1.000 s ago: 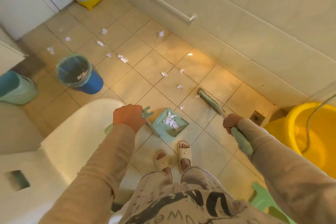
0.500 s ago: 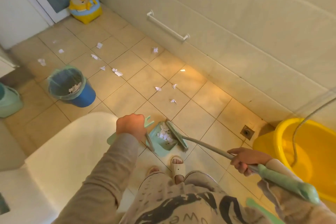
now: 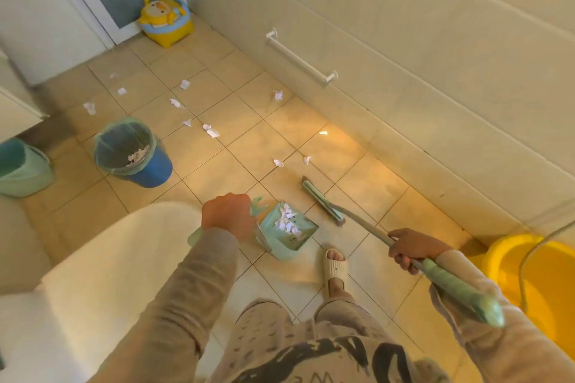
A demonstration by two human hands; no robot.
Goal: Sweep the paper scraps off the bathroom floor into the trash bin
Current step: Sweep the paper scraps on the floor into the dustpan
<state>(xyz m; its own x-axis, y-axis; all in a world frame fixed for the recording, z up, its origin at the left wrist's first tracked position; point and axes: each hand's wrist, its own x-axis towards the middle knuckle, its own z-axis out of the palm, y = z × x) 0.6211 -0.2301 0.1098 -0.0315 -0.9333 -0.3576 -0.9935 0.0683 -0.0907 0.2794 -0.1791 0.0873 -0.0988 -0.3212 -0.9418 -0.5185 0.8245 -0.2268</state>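
Seen from the head camera, the left hand (image 3: 228, 215) is closed in a fist around the handle of a mint-green dustpan (image 3: 287, 232) that rests on the tiled floor (image 3: 245, 146) just ahead of a slippered foot (image 3: 333, 267); a heap of white paper scraps (image 3: 287, 220) lies inside the pan. The right hand (image 3: 412, 249) is wrapped tight around the shaft of a green broom (image 3: 323, 203), whose head sits on the tiles at about two o'clock from the dustpan, near it but apart. More loose scraps (image 3: 211, 131) are scattered across the floor from eleven to one o'clock of the pan, well apart from it. The blue trash bin (image 3: 133, 154), lined with a clear bag and already holding some paper, stands at ten o'clock. A teal bucket (image 3: 21, 169) sits at the left edge, a yellow tub (image 3: 535, 283) at the right, and a yellow duck potty (image 3: 165, 20) by the door at twelve o'clock.
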